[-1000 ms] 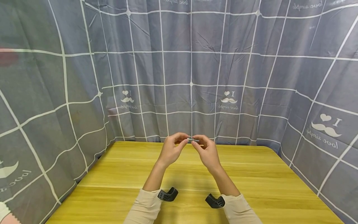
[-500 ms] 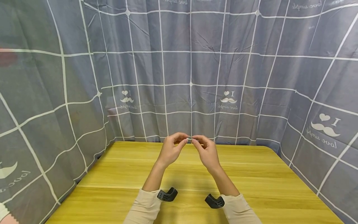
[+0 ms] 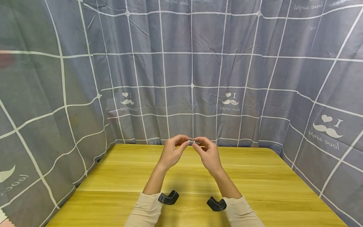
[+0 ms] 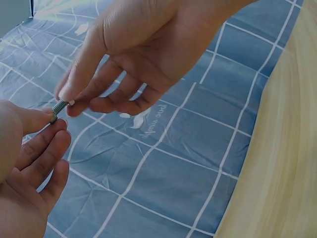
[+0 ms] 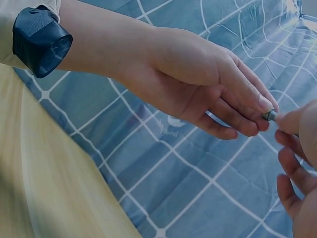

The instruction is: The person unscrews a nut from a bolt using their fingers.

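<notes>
A small threaded metal bolt [image 4: 60, 107] is held up between both hands, well above the table. My left hand [image 3: 171, 154] pinches its head end between thumb and fingertips; in the right wrist view, a greenish metal piece shows at the left hand's [image 5: 208, 94] fingertips. My right hand [image 3: 209, 154] pinches the other side with thumb and forefinger, at a small pale nut [image 4: 71, 102] on the shaft. In the head view, the bolt's thin tip points right, past the right thumb. Fingertips cover parts of bolt and nut. The other fingers curl loosely.
Below the hands is a yellow wood-grain table [image 3: 127, 176]. A grey curtain [image 3: 181, 69] with a white grid surrounds its back and sides. Black wrist cameras sit on the inner sides of both sleeves, including the left wrist camera [image 3: 168, 198].
Half a second ago the right fingertips covered the bolt's right end; now they have shifted and it shows again. The hands otherwise hold nearly the same place, slightly left in view.
</notes>
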Demonstrator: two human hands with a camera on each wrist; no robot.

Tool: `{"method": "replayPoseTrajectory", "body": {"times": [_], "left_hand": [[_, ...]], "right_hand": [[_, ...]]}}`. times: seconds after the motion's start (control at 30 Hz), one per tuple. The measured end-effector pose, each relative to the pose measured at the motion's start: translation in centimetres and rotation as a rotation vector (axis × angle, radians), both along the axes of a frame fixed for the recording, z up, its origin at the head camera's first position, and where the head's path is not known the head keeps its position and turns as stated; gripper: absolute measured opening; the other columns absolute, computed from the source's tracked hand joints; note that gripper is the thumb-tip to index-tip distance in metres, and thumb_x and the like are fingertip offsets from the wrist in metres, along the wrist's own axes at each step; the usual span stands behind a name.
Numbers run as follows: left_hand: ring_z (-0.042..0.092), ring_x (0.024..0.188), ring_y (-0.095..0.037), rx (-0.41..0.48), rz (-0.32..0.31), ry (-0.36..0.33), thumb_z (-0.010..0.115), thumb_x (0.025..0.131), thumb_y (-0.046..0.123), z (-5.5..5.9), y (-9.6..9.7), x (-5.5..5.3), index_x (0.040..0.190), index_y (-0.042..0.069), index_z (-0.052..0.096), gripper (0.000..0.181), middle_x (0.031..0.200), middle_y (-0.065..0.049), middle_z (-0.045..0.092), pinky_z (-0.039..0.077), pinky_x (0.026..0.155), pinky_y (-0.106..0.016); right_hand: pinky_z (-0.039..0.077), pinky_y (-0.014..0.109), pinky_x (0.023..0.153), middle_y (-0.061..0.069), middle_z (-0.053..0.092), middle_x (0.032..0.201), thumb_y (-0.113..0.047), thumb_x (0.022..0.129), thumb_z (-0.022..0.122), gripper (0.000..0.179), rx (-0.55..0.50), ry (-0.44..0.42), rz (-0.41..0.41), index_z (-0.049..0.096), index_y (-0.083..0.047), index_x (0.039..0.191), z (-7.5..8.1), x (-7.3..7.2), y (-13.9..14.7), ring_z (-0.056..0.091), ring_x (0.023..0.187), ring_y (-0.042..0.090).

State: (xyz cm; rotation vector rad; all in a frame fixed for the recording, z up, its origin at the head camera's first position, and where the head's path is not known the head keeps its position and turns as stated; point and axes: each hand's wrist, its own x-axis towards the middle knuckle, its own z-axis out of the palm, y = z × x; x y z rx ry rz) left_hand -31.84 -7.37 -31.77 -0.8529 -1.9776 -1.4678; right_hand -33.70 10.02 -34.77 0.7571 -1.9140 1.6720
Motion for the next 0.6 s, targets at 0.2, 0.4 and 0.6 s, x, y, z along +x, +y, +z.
{"method": "replayPoseTrajectory", "body": {"times": [0.2, 0.4, 0.6], "left_hand": [[0.069, 0.090, -0.034, 0.004, 0.011, -0.003, 0.067, 0.098, -0.005, -1.5, -0.1, -2.1, 0.107, -0.006, 0.073, 0.011, 0.096, -0.016, 0.073, 0.055, 0.086, -0.055], [0.069, 0.091, -0.026, -0.001, -0.015, 0.001, 0.068, 0.100, 0.002, -1.8, -0.5, -2.3, 0.108, 0.001, 0.075, 0.011, 0.098, -0.009, 0.074, 0.055, 0.086, -0.050], [0.069, 0.091, -0.027, 0.000, -0.023, -0.002, 0.067, 0.101, 0.003, -1.8, -0.5, -2.3, 0.108, 0.002, 0.075, 0.011, 0.098, -0.010, 0.074, 0.055, 0.087, -0.051]], "right_hand": [[0.053, 0.041, 0.094, 0.019, 0.064, 0.127, -0.006, 0.099, 0.071, 0.035, -0.003, -0.014, 0.034, 0.061, 0.001, 0.132, 0.0, 0.2, -0.1, 0.065, 0.111, 0.032], [0.053, 0.035, 0.088, 0.011, 0.071, 0.111, -0.012, 0.103, 0.067, 0.017, 0.015, -0.036, -0.022, 0.071, -0.002, 0.116, 0.0, 0.2, 0.0, 0.066, 0.101, 0.027], [0.053, 0.039, 0.087, 0.014, 0.068, 0.117, -0.005, 0.099, 0.070, 0.025, 0.023, -0.006, -0.008, 0.065, -0.002, 0.123, 0.1, 0.3, -0.1, 0.064, 0.105, 0.030]]}}
